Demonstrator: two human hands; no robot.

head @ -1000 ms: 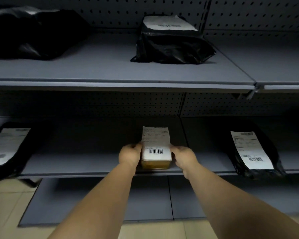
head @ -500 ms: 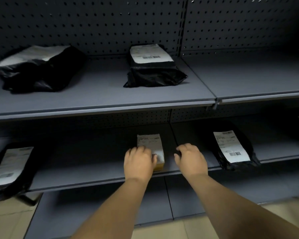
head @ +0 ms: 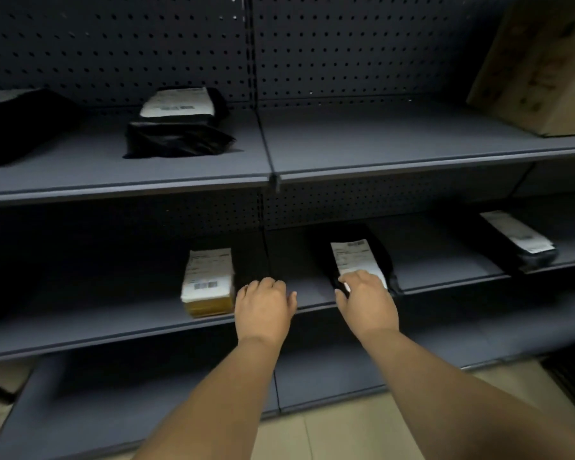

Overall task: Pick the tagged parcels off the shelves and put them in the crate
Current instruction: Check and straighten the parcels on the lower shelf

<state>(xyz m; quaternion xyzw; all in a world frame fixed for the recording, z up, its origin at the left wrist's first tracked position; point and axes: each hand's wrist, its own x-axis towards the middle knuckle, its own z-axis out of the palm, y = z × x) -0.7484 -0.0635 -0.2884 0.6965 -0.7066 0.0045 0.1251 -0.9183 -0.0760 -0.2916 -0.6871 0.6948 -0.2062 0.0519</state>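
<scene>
step in hand: judged as reaching for the black poly-bag parcel (head: pixel 359 257) on the middle shelf (head: pixel 113 327); not yet lifted.
right hand (head: pixel 367 302): fingers bent over the near end of the bag's white label (head: pixel 356 258), touching it; whether the grip has closed on the bag i cannot tell, the fingertips are hidden.
left hand (head: pixel 264 308): released, fingers loosely curved, holding nothing, over the shelf edge between the bag and the small yellow box parcel (head: pixel 208 287).
yellow box: lies flat near the shelf's front edge, just beside the left hand, apart from it.
how to do it well: slide the bag toward the front lip, get the thumb under it, bring the left hand across to support the far side; a soft bag will sag if pinched at one end.
edges: the upper shelf (head: pixel 412 161) overhangs the bag, so draw it out low and forward before raising.
open room: bare shelf to the right of the bag, before the next black parcel (head: pixel 518 240); the gap on the left is narrower.
other stock: black bag with label (head: pixel 180 127) and cardboard carton (head: pixel 538 68) on the upper shelf, well apart.
crate: not in view.
</scene>
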